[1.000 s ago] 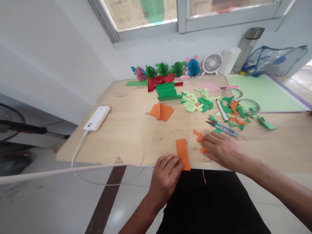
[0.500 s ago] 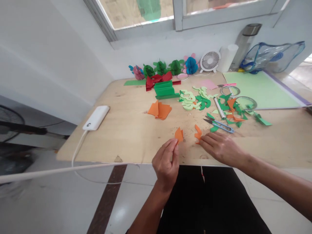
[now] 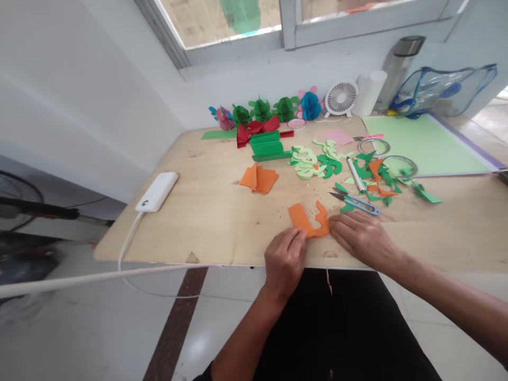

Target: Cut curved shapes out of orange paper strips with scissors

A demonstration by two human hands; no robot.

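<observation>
My left hand [image 3: 283, 259] is closed near the table's front edge, its fingertips pinching the lower end of a folded orange paper piece [image 3: 300, 218]. Just right of that lies a curved orange paper cut-out [image 3: 324, 225], its lower end meeting the orange piece. The fingers of my right hand [image 3: 359, 233] are together at the cut-out's right edge; the thumb is hidden. Behind the right hand rest blue-handled thread snips [image 3: 361, 205], blades pointing left. Farther back sits a small stack of orange paper [image 3: 265, 180].
Light green cut-outs [image 3: 305, 161], a white marker [image 3: 356, 174] and green and orange scraps [image 3: 375, 169] lie right of centre. Folded green paper [image 3: 266, 145], honeycomb paper figures [image 3: 262, 110] and a small fan [image 3: 342, 99] stand behind. A white power bank [image 3: 157, 191] with a cable lies left.
My left hand has moved right and slightly down, bringing its orange paper beside the curved cut-out. The orange piece now shows its broad face. The right hand has barely shifted.
</observation>
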